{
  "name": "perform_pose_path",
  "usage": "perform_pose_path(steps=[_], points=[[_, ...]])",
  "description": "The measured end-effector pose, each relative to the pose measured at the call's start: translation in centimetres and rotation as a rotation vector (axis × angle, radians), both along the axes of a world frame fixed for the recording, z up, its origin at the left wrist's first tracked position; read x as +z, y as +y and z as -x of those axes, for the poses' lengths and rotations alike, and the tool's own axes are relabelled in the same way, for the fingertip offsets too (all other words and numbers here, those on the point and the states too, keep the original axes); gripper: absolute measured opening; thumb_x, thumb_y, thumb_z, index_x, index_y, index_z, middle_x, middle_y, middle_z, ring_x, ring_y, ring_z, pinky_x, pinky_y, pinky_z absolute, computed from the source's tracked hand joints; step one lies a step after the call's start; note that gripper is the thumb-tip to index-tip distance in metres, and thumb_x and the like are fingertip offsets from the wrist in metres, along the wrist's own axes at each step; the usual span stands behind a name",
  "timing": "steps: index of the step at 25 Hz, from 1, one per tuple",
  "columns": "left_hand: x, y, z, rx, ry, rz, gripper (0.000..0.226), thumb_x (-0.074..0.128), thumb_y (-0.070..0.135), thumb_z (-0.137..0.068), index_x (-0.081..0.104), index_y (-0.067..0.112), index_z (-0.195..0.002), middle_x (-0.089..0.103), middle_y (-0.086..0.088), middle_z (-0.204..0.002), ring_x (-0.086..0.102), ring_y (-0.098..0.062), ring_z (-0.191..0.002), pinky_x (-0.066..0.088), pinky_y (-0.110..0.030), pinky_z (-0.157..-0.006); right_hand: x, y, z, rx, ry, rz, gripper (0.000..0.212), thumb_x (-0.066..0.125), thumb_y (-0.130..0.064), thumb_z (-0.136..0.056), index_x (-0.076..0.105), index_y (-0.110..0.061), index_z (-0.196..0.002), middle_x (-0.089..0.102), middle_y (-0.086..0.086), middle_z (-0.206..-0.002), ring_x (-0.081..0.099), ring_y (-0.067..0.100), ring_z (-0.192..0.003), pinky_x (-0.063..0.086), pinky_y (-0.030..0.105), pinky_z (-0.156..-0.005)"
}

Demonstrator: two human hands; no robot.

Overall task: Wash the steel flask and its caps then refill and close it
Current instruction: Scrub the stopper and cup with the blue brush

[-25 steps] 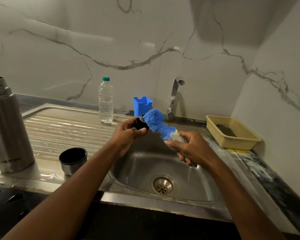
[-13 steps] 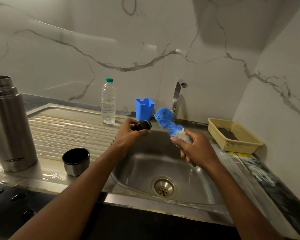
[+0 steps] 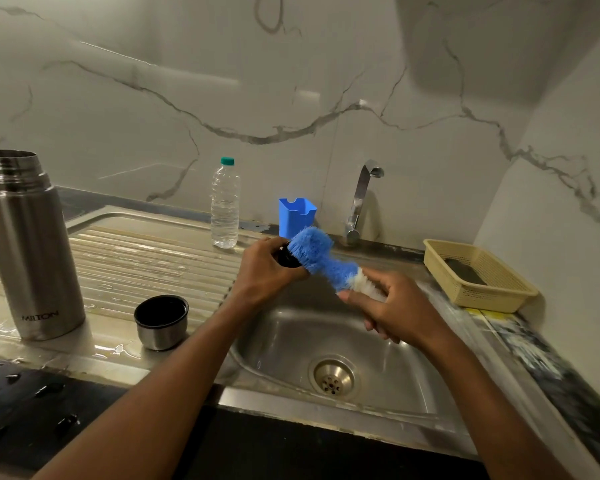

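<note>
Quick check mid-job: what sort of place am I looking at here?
Most likely a home kitchen counter: a steel sink with ribbed drainboard, a tap on a marble-look wall, and a yellow basket beside it.

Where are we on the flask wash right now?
Flask stands open on the wet drainboard, cup cap upturned beside it; whether they are washed is unclear. In hand: left hand holds the small dark inner cap against the blue brush, gripped by the right hand. Left: rinsing, refilling, closing.
</note>
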State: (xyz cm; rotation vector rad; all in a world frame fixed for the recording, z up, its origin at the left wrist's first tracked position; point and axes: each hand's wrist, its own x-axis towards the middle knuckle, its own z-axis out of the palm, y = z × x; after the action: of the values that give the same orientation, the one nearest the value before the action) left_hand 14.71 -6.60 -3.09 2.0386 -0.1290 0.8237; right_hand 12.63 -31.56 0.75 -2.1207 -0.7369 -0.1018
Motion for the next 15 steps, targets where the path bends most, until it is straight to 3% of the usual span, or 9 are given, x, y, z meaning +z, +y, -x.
perform_pose_path(steps=[5,9,13,15], points=[[-0.2,-0.3,0.1,-0.008,0.012,-0.045,0.053,0.093,0.036,-0.071,0.072,0.018,-0.116,0.068,0.004,-0.1,0.063,-0.001,-0.086,0.051,-0.007,-0.07,-0.5,-0.2,-0.7,-0.119,-0.127,0.064,0.034,0.072,-0.038,-0.094,0.065,-0.032,-0.127,0.065,-0.003,-0.06,0.056,0.004,-0.043,0.045,0.019,-0.044],[0.1,-0.2,0.3,0.008,0.017,-0.024,0.05,0.094,0.026,-0.069,0.073,0.017,-0.114,0.072,0.005,-0.096,0.066,-0.001,-0.084,0.059,-0.02,-0.075,-0.7,0.4,-0.5,0.0,-0.084,0.072,0.027,0.073,-0.037,-0.094,0.067,-0.037,-0.12,0.066,-0.004,-0.062,0.056,0.006,-0.047,0.048,0.022,-0.045],[0.4,0.3,0.4,0.025,-0.007,0.042,0.051,0.093,0.023,-0.07,0.074,0.017,-0.117,0.07,0.011,-0.093,0.064,0.005,-0.084,0.053,-0.007,-0.074,-0.8,-0.6,-1.2,-0.05,-0.087,0.107,0.035,0.075,-0.038,-0.092,0.068,-0.033,-0.126,0.067,-0.003,-0.068,0.059,0.009,-0.05,0.048,0.022,-0.046],[0.1,-0.1,0.4,0.006,0.013,0.014,0.05,0.094,0.028,-0.07,0.074,0.019,-0.115,0.073,0.009,-0.093,0.068,0.0,-0.083,0.059,-0.017,-0.077,-1.0,-0.6,-1.4,-0.118,-0.159,0.128,0.035,0.073,-0.041,-0.093,0.068,-0.034,-0.126,0.067,-0.005,-0.07,0.061,0.009,-0.052,0.048,0.02,-0.047]])
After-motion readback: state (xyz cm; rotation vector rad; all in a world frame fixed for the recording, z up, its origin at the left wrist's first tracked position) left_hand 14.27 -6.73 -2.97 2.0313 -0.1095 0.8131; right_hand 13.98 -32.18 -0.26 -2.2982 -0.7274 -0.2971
